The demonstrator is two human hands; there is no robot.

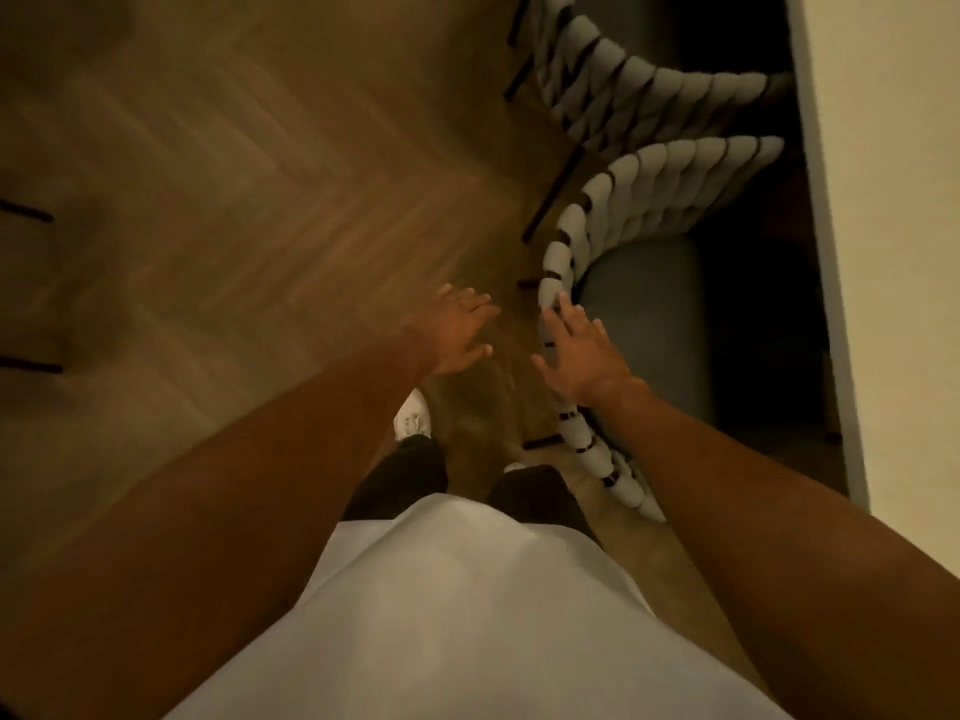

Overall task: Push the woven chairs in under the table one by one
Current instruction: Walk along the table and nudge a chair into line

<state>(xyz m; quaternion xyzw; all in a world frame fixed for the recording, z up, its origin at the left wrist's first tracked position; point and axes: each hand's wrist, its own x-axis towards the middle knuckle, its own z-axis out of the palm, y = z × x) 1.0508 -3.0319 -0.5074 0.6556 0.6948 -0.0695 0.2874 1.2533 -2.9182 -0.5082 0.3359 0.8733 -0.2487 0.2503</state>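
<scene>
Right hand (582,350), fingers spread & straight, fingertips touching woven back of near chair (566,262), gripping nothing. Left hand (457,330) also spread, over floor (234,210). Far chair (623,90) beyond; both partly under table (883,200) at right.

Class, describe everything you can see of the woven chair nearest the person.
The nearest woven chair has a curved back of thick pale cords wound over a dark frame, a grey cushioned seat and thin dark legs. It stands upright on the wooden herringbone floor, its seat partly under the white table. The open right hand touches its back rim; the left hand is apart from it.
</scene>
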